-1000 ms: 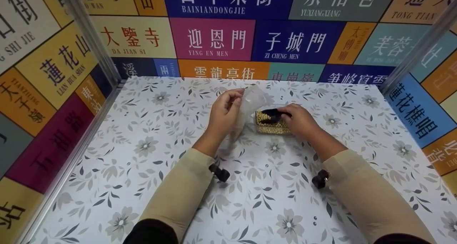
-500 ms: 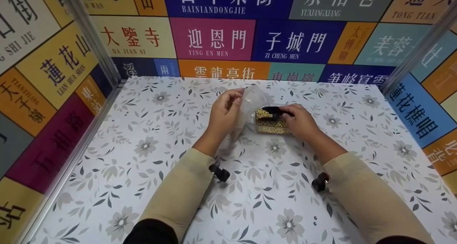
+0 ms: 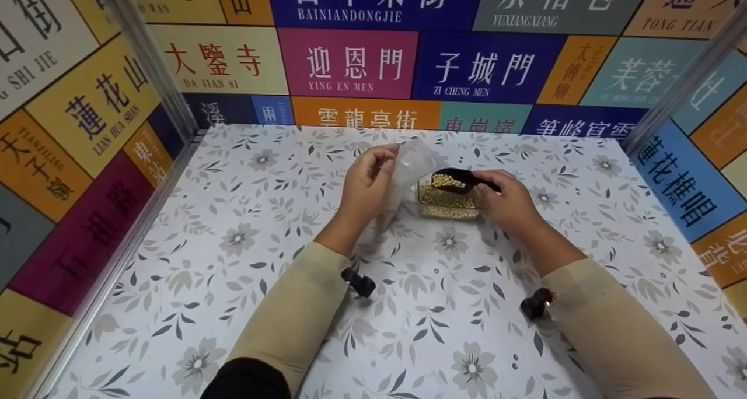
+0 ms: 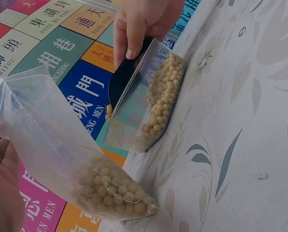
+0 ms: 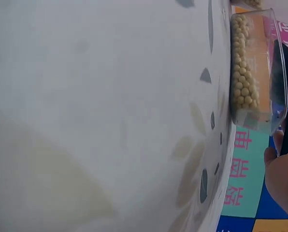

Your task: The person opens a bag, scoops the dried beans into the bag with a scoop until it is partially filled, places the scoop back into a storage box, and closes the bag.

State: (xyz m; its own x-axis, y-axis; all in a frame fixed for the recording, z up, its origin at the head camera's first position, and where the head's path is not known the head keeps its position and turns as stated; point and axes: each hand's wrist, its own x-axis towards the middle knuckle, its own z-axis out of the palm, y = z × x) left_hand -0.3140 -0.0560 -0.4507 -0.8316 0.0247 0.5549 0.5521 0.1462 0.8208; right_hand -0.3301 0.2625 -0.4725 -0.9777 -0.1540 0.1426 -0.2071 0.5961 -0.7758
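Glossy plastic bag (image 4: 74, 142), smooth plastic box (image 5: 256, 70)

And it's two for two on grips: your left grip (image 3: 366, 183) and your right grip (image 3: 509, 202)! One black scoop (image 3: 470, 181), just the one clear box (image 4: 127, 126), a single see-through bag (image 3: 415, 161). Three separate lots of pale yellow beads (image 3: 447, 181) for you: bag one, box two, scoop three, each too crowded to tally bead by bead! Two beige sleeves (image 3: 295, 305) on you, two small black devices (image 3: 359, 282), one per wrist, and one flowered counter (image 3: 408, 346)!
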